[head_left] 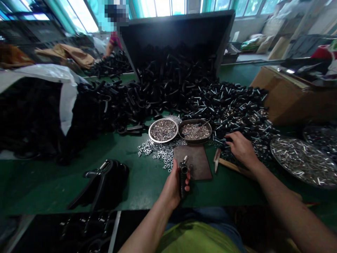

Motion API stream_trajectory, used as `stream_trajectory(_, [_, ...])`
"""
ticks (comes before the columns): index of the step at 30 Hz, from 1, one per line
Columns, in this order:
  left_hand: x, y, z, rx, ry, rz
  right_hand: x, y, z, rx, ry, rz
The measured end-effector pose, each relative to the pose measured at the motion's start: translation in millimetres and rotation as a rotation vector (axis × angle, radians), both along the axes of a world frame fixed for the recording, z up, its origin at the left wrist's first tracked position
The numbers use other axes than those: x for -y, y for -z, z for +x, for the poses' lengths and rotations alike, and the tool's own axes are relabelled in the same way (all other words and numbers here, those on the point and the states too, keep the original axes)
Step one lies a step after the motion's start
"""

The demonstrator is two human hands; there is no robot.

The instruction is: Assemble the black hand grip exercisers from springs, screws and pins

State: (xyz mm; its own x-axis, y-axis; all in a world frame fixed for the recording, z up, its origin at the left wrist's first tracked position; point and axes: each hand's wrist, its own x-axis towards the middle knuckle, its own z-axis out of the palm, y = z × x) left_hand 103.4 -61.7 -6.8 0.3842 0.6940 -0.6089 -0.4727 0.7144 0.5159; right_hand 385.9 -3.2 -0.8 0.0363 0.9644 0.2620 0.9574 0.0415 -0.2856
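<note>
My left hand (173,184) is closed round a black plastic handle (183,181), held upright above the table's front part. A small spring-like metal piece (185,159) sticks up at the handle's top end. My right hand (242,149) is at the near edge of a heap of black-headed bolts (229,102). Its thumb and forefinger are bent toward each other; what lies between their tips is too small to make out. Below that hand lies a hammer (231,165) with a wooden shaft. Behind my left hand is a brown square pad (204,165).
Loose nuts (160,151) lie before a round metal bowl (163,130) and an oval tin (195,131) of small parts. Black handles spill from a tilted bin (179,31). A parts tray (302,161) and cardboard box (286,95) stand right; stacked black pieces (105,182) lie left.
</note>
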Motion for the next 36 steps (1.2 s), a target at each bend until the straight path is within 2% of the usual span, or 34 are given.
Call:
stream_trajectory(2, [-7,1.6,-1,0.047,-0.068,-0.083,15,-14.7,-25,-0.148,-0.092,0.051])
stream_trajectory(4, [-12,2.2,-2,0.111,-0.123,-0.13,33,-31.1,-55,-0.368,-0.219,0.035])
stream_trajectory(7, [-14,0.5,-1,0.195,-0.179,-0.116,56,-47.7,-95,-0.567,-0.359,-0.012])
stream_trajectory(9, [-11,-2.5,0,0.226,-0.193,-0.084,63,-49.3,-116,-0.599,-0.42,-0.034])
stream_trajectory(12, [-6,-8.1,5,0.239,-0.224,-0.052,68,-39.6,-136,-0.609,-0.463,-0.026])
stream_trajectory(14, [-2,-10.6,8,0.229,-0.277,-0.039,69,-30.2,-144,-0.592,-0.448,0.016])
stream_trajectory(16, [1,-11.2,10,0.177,-0.317,0.011,69,-23.5,-150,-0.582,-0.367,0.003])
stream_trajectory(19, [4,-8.9,8,0.06,-0.341,0.146,67,-21.9,-153,-0.681,-0.247,-0.266])
stream_trajectory(21, [4,-6.3,6,0.023,-0.376,0.182,66,-24.1,-154,-0.712,-0.279,-0.356])
stream_trajectory(24, [3,-2.2,1,-0.012,-0.408,0.208,64,-26.0,-155,-0.642,-0.382,-0.201])
stream_trajectory(25, [3,-0.9,0,-0.036,-0.403,0.233,64,-25.9,-154,-0.648,-0.384,-0.208])
stream_trajectory(28, [3,2.1,-2,-0.11,-0.365,0.298,63,-25.4,-152,-0.734,-0.323,-0.416])
stream_trajectory(29, [3,2.6,-3,-0.13,-0.364,0.314,63,-25.5,-152,-0.742,-0.314,-0.42])
stream_trajectory(31, [3,2.1,-5,-0.174,-0.369,0.364,62,-25.6,-152,-0.753,-0.336,-0.313])
stream_trajectory(33, [3,-0.2,-7,-0.256,-0.327,0.444,63,-24.8,-157,-0.887,-0.318,-0.295])
stream_trajectory(36, [5,-5.7,-8,-0.577,-0.297,0.598,64,-21.0,-170,-1.403,-0.151,-0.572])
